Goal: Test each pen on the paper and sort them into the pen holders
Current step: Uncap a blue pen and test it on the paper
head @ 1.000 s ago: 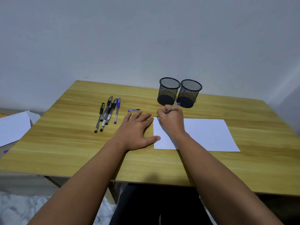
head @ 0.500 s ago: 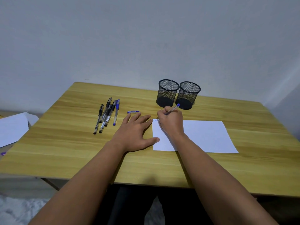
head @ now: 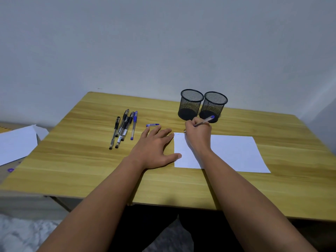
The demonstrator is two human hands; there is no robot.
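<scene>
On the table (head: pixel 272 133), behind the paper (head: pixel 234 151), two mesh pen holders (head: pixel 190 104) stand empty; the flat left hand (head: pixel 154 148) still steadies the sheet's edge while the right hand (head: pixel 198 135) keeps gripping the blue pen (head: pixel 205 121), its tip hidden, unmoved since before.
</scene>
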